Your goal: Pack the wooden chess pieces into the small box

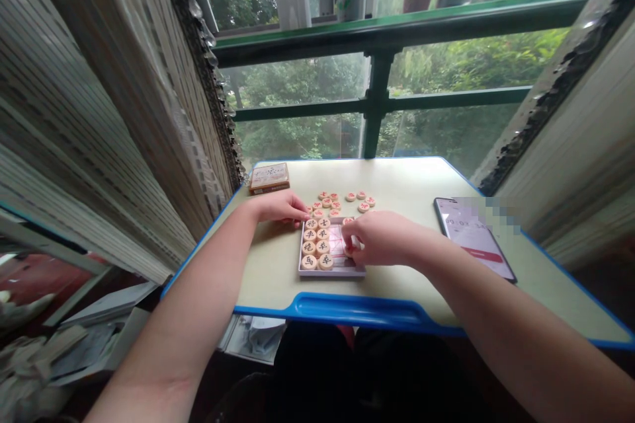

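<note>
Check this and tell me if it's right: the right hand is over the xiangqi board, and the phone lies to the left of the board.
Not right. The phone lies to the right of the xiangqi board, not the left, as the head view shows. The right hand is over the board, as you said.

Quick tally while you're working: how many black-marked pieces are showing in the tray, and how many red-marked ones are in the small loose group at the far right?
Black-marked xiangqi pieces showing in the tray: 8
Red-marked xiangqi pieces in the far-right group: 4
Total: 12
</note>
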`<state>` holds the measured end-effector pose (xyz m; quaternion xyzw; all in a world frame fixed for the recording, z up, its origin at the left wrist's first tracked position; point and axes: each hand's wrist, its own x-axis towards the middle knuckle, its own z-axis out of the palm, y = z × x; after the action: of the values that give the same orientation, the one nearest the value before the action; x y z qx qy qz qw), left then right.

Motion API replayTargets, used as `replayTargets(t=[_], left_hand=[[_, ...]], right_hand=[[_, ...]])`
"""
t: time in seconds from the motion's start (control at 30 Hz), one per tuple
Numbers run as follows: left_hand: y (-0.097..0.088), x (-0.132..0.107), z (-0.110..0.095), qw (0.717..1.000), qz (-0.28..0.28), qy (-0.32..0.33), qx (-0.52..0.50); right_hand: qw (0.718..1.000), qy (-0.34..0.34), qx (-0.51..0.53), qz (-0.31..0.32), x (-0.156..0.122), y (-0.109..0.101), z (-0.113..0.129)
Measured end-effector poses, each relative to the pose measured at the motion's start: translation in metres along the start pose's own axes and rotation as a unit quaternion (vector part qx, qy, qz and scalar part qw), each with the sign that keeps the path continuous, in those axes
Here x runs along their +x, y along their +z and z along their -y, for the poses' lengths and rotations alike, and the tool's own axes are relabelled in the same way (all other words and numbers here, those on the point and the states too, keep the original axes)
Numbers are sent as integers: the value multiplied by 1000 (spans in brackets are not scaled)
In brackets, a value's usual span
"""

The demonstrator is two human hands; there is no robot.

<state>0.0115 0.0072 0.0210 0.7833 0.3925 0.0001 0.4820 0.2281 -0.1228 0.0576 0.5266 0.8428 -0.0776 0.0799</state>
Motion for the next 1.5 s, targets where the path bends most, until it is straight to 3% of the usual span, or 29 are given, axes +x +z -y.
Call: replayTargets(t=[0.33, 0.77, 1.5], left_hand=[[0, -1, -2, 1000, 5, 0, 19], [-1, 0, 3, 999, -2, -1, 46], [-2, 0, 6, 999, 5, 6, 34]], right_hand=[[1000, 4, -2, -22, 0, -1, 1], [995, 57, -57, -50, 0, 5, 4], [994, 79, -67, -44, 4, 5, 8]])
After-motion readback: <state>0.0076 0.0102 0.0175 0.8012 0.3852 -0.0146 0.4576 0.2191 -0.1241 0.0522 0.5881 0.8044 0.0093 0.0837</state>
